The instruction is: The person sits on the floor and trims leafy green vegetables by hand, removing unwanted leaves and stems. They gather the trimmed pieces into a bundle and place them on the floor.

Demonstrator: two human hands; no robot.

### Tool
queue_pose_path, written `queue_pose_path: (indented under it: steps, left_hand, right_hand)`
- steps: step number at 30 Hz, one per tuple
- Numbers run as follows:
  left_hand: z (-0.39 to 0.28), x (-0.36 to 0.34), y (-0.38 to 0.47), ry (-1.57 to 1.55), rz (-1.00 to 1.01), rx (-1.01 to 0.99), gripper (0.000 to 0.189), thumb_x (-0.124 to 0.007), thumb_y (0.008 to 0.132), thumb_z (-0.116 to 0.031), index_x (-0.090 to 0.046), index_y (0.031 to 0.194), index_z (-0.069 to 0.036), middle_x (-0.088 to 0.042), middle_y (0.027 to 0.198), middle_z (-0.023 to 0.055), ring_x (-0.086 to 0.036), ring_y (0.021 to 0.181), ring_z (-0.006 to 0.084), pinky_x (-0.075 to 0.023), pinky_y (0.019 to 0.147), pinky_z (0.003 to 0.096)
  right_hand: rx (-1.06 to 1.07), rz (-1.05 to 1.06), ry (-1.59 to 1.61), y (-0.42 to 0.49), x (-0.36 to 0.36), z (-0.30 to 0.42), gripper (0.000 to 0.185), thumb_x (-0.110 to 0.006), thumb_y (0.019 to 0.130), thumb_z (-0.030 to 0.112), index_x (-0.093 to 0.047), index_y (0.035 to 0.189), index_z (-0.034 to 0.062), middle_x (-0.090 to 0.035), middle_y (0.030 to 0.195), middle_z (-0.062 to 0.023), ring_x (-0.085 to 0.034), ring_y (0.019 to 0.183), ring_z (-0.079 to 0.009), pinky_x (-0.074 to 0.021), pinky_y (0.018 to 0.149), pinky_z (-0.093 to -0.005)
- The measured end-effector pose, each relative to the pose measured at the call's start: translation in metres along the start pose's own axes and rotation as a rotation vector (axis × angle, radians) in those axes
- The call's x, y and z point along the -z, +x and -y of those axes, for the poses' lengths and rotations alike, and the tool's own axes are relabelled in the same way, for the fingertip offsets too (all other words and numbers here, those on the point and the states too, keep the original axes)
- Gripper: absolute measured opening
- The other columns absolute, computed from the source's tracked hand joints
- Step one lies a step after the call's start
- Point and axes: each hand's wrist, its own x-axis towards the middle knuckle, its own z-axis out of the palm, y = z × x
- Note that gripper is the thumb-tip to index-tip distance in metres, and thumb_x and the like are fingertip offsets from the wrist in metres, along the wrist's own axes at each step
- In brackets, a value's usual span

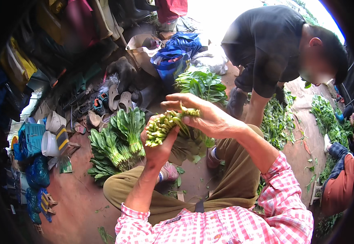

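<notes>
My left hand is wrapped around a bundle of leafy greens, its cut stem ends turned up towards me and its leaves hanging down behind. My right hand reaches in from the right, thumb and fingers on a small cluster of stems at the bundle's side. Tied-looking bunches of the same broad-leaved greens rest on the floor beyond my left hand. Another pile of greens lies farther ahead, past my right hand.
A person in a dark shirt bends over loose greens at the right. More greens lie farther right, near another seated person. Ahead stand shoes and a blue bag; at left, a teal crate and white buckets.
</notes>
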Motion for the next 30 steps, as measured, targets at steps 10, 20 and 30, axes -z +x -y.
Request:
queue_pose_path:
  steps: [10,20,30]
  left_hand:
    - [-0.001,-0.003,-0.003,0.006,-0.108,0.008,0.027,-0.077,0.084,0.004,-0.067,0.108,0.001,-0.072,0.100,0.0042,-0.066,0.088,0.0113,-0.0519,0.082,0.0254]
    - [-0.003,-0.007,-0.007,-0.023,-0.238,0.015,0.026,-0.077,0.085,0.003,-0.066,0.108,0.002,-0.071,0.100,0.0048,-0.066,0.089,0.0115,-0.0514,0.083,0.0256]
    - [-0.006,-0.011,-0.009,-0.010,-0.220,0.027,0.029,-0.076,0.085,0.003,-0.064,0.111,0.001,-0.070,0.101,0.0038,-0.065,0.089,0.0112,-0.0517,0.083,0.0263]
  right_hand:
    - [0.006,-0.412,0.209,-0.007,0.006,-0.020,0.016,-0.057,0.101,0.004,-0.053,0.116,0.0021,-0.066,0.107,-0.0101,-0.067,0.104,-0.0183,-0.0521,0.094,-0.0331]
    - [0.109,-0.427,-0.482,-0.014,0.016,0.006,0.020,-0.061,0.090,-0.006,-0.061,0.110,-0.0010,-0.064,0.094,-0.0090,-0.064,0.088,-0.0160,-0.0509,0.079,-0.0310]
    - [0.235,-0.297,-0.428,0.003,-0.019,-0.022,0.029,-0.064,0.085,-0.009,-0.060,0.112,0.0010,-0.061,0.111,-0.0126,-0.062,0.105,-0.0264,-0.0493,0.092,-0.0353]
